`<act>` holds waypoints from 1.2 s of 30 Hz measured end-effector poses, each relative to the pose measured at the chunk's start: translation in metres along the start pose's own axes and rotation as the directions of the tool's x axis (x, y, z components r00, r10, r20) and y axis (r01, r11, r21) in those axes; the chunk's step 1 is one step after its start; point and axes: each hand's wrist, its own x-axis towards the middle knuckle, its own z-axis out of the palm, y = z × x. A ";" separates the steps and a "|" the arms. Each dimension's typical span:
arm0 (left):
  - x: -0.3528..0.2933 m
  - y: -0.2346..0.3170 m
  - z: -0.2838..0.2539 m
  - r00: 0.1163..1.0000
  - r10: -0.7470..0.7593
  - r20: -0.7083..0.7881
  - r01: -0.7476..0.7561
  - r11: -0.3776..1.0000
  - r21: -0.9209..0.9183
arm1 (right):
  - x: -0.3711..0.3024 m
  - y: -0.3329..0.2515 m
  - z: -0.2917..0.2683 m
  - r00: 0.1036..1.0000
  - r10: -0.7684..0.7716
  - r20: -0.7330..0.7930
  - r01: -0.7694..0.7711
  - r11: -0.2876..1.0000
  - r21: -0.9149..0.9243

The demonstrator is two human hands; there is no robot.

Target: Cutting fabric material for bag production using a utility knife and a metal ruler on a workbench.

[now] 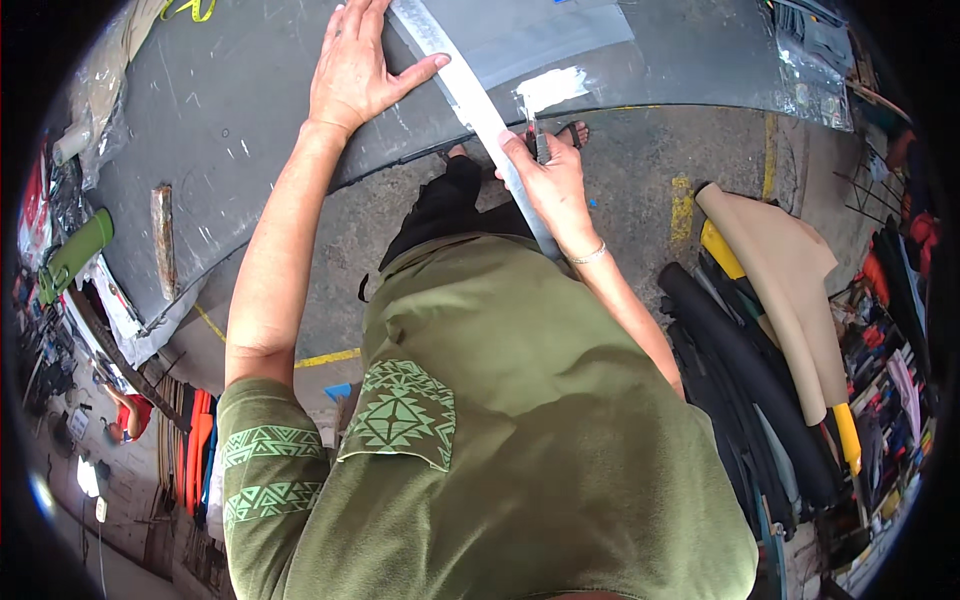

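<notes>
A long metal straightedge (pixel 462 85) slants from the top middle of the view, past the table's near edge, down to my waist. My left hand (pixel 350 78) lies flat on the dark grey tabletop at its left side, fingers stretched out, with the thumb reaching to the straightedge. My right hand (pixel 552 185) is closed around a utility knife (pixel 541 146) with red and black parts, just off the table edge. Its thumb rests by the straightedge. Beneath the far part of the straightedge lies a lighter grey sheet (pixel 550 45). The blade tip is hard to make out.
A brown stick (pixel 163 240) and a green roll (pixel 78 256) lie on the left of the dark table (pixel 240 90). A yellow measuring tape (pixel 190 10) is at the top left. Clear plastic (pixel 815 85) hangs at the right end. Material rolls (pixel 750 340) stand at my right.
</notes>
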 end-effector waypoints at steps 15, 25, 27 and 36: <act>0.013 0.021 0.002 0.936 -0.327 0.132 0.117 0.640 0.760 | 0.006 0.000 -0.001 0.999 -0.035 -0.010 0.036 0.995 0.094; 0.012 0.017 0.000 0.942 -0.307 0.134 0.102 0.644 0.758 | 0.007 -0.005 0.004 1.000 0.024 -0.001 -0.023 0.990 0.142; 0.016 0.023 0.002 0.922 -0.349 0.166 0.074 0.581 0.811 | 0.008 -0.005 0.003 1.000 0.013 -0.010 -0.011 0.992 0.127; 0.011 0.018 0.001 0.938 -0.313 0.151 0.083 0.622 0.779 | 0.006 -0.008 0.003 0.999 -0.005 -0.037 0.009 0.993 0.119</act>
